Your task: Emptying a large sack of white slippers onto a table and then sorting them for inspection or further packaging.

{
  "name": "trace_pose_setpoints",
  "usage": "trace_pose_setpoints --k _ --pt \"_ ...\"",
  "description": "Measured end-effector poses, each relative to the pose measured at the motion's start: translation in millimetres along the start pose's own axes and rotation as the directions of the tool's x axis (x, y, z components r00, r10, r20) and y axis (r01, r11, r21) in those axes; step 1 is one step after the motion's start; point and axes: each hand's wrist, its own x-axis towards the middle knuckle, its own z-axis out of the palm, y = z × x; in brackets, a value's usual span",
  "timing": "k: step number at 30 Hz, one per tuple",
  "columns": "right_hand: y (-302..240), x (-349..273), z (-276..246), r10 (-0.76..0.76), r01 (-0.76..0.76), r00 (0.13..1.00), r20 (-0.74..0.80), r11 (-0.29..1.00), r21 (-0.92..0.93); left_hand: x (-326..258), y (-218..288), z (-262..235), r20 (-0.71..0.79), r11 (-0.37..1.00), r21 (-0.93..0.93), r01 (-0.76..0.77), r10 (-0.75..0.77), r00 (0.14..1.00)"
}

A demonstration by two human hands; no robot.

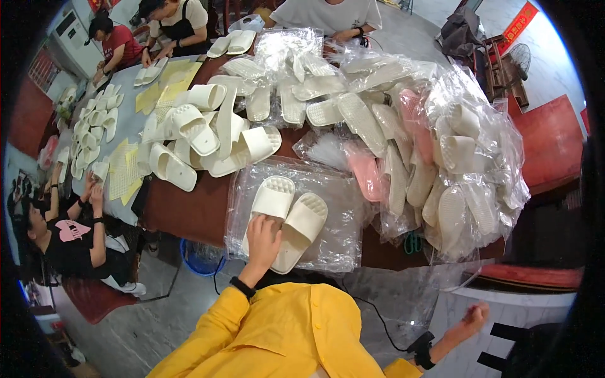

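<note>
A pair of white slippers lies side by side on clear plastic bags (343,230) at the table edge in front of me. My left hand (263,239) is on the left slipper (273,194), its bent fingers gripping at the rear edge of the strap. Touching it on the right is the other slipper (305,218), under no hand. Far out to the right, away from the table, my right hand (474,318) has its fingers curled in. Whether anything is between them is too small to make out.
Loose white slippers (195,129) are heaped at the left. Bagged slippers (454,208), some pink ones (363,171) among them, pile up at the right. Yellow sheets (126,167) lie beyond. Several people (75,242) sit around the table. Below it stands a blue basket (200,257).
</note>
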Motion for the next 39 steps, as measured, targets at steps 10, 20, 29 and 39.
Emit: trace_pose_setpoints --k 10,20,29,39 --pt "-76.9 -123.1 233.2 -0.005 0.318 0.121 0.993 0.948 -0.035 -3.3 101.0 -90.2 0.12 0.682 -0.654 -0.327 0.521 0.845" --pt "-63.6 -71.0 210.0 0.034 0.044 0.222 0.974 0.998 -0.045 -11.2 22.4 -95.0 0.278 0.866 -0.492 -0.092 0.256 0.926" --pt "-10.1 -64.2 219.9 0.033 0.326 0.279 0.96 0.937 -0.127 -21.9 4.6 -117.2 0.408 0.915 -0.354 -0.195 0.339 0.848" --pt "24.4 -150.0 322.3 -0.426 0.597 -0.192 0.884 0.665 0.45 -35.4 -22.4 -98.4 0.401 0.904 -0.346 -0.251 0.385 0.832"
